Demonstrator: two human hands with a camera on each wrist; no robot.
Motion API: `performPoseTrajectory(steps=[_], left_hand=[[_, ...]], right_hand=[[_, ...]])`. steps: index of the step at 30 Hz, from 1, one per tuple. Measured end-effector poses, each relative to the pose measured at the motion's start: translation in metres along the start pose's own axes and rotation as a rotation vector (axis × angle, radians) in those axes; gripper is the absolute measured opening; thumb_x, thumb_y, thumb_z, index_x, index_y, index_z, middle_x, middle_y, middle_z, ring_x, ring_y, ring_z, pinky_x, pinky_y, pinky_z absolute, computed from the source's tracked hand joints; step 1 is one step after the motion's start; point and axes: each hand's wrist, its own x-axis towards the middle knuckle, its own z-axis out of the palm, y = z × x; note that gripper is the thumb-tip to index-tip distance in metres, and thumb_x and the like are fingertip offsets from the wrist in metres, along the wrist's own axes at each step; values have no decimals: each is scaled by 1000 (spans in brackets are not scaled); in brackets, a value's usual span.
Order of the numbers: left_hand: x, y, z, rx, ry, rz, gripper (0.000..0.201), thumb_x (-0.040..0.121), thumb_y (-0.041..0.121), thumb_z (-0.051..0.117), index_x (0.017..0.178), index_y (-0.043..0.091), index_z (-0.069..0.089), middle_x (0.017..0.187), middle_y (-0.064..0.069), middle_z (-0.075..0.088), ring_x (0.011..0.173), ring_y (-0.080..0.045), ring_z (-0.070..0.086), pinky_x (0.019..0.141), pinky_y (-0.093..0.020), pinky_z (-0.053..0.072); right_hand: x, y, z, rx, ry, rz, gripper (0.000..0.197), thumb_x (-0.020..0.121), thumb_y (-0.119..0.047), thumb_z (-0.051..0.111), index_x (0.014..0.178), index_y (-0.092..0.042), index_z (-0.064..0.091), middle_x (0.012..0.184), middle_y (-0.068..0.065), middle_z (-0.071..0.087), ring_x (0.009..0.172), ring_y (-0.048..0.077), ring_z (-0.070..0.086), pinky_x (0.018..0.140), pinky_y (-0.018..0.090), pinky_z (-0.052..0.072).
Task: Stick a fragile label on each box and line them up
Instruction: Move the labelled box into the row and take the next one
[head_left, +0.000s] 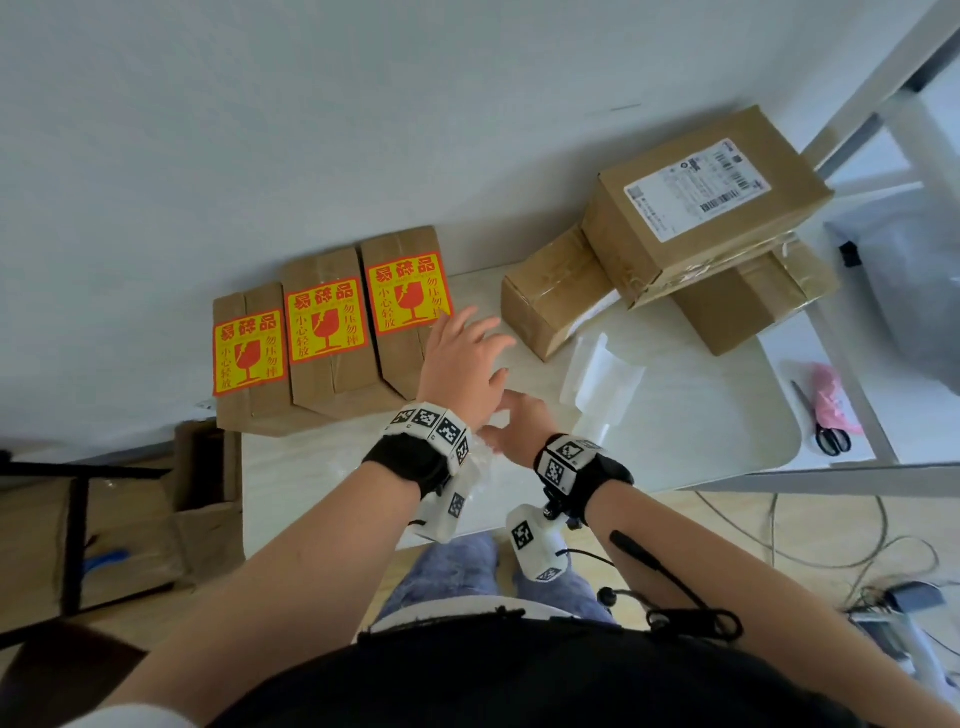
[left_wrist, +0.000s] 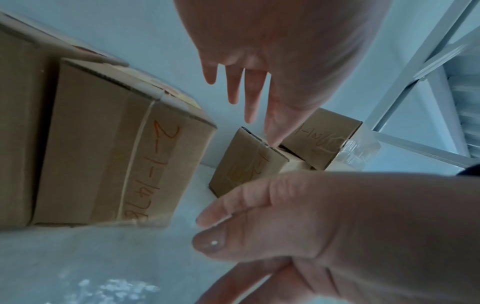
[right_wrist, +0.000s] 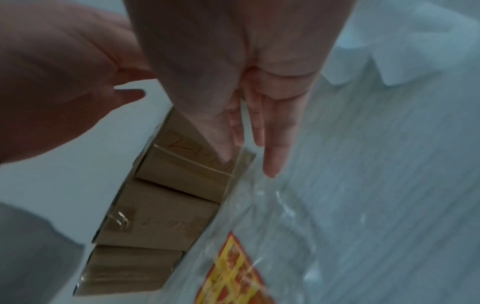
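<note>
Three brown boxes (head_left: 324, 364) stand in a row at the table's far left, each with a yellow-and-red fragile label (head_left: 326, 321) on top. My left hand (head_left: 457, 353) hovers by the rightmost of them (head_left: 400, 353), fingers straight and spread, holding nothing. Just below it, my right hand (head_left: 511, 415) reaches leftward with its fingers extended. In the right wrist view those fingers (right_wrist: 270, 160) point down at a clear plastic bag (right_wrist: 272, 216) holding more fragile labels (right_wrist: 233, 269). Three unlabelled boxes are piled at the far right: a small one (head_left: 556, 296), a large one (head_left: 706, 202) and one beneath it (head_left: 753, 306).
Peeled white backing sheets (head_left: 597, 379) lie in the middle of the white table (head_left: 701, 447). Scissors (head_left: 831, 436) and a pink item (head_left: 831, 400) rest on a lower ledge to the right. An open carton (head_left: 202, 467) stands on the floor at left. Cables trail at the lower right.
</note>
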Motion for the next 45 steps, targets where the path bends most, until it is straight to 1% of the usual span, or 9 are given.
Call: performPoseTrajectory(steps=[4, 13, 20, 24, 27, 31, 35, 38, 45], left_hand=[[-3, 8, -1, -11, 8, -18, 39, 91, 29, 62, 130, 25, 60, 143, 4, 51, 140, -22, 31, 120, -42, 16], [18, 66, -17, -426, 114, -225, 53, 91, 24, 64, 142, 22, 48, 140, 1, 54, 124, -14, 50, 102, -25, 34], [65, 116, -29, -715, 104, -332, 76, 88, 37, 67, 152, 26, 28, 155, 5, 37, 138, -17, 40, 114, -43, 34], [101, 122, -35, -735, 85, -311, 86, 88, 40, 68, 156, 22, 18, 161, 2, 22, 147, -17, 23, 117, -35, 20], [133, 120, -36, -785, 69, -352, 94, 85, 40, 72, 157, 19, 14, 163, 0, 16, 149, -18, 17, 118, -35, 16], [168, 115, -31, -801, 42, -345, 94, 83, 38, 74, 156, 20, 17, 161, -2, 21, 148, -19, 21, 121, -41, 19], [183, 110, -19, -889, 2, -377, 75, 78, 40, 74, 143, 27, 37, 129, 4, 59, 115, -15, 59, 103, -42, 47], [187, 109, -13, -908, 49, -391, 66, 72, 44, 74, 130, 30, 45, 111, 11, 66, 99, -11, 66, 94, -41, 53], [177, 116, -19, -870, 91, -400, 51, 79, 45, 70, 123, 29, 49, 106, 11, 66, 94, -9, 65, 84, -30, 53]], right_hand=[[-6, 1, -25, -58, 126, -75, 29, 89, -20, 66, 118, -15, 64, 115, -2, 66, 105, 16, 61, 87, 22, 42], [-43, 18, -129, -21, 482, -223, 30, 92, -17, 59, 122, -18, 60, 107, -3, 65, 79, 11, 62, 78, 31, 54], [-59, 28, -210, 120, 847, -157, 53, 89, -33, 65, 135, -19, 42, 120, 1, 54, 88, 5, 53, 83, 31, 48], [-36, 33, -237, 290, 734, 48, 87, 86, -50, 64, 153, -18, 17, 156, 6, 26, 135, 22, 40, 106, 41, 37], [-15, 36, -246, 460, 624, 139, 96, 85, -52, 64, 156, -22, 7, 162, 6, 12, 145, 25, 27, 115, 43, 27], [11, 37, -246, 701, 594, 172, 119, 58, -73, 67, 153, -28, 10, 152, 3, 40, 134, 24, 46, 112, 48, 38], [22, 42, -241, 768, 563, 176, 117, 61, -79, 68, 151, -41, 2, 146, -4, 47, 128, 22, 52, 108, 49, 42], [26, 49, -239, 737, 512, 177, 120, 59, -88, 62, 150, -43, -2, 147, -1, 47, 129, 24, 51, 108, 51, 41], [22, 50, -241, 863, 557, 76, 102, 76, -59, 69, 152, -37, 5, 129, 4, 61, 108, 22, 66, 89, 43, 57]])
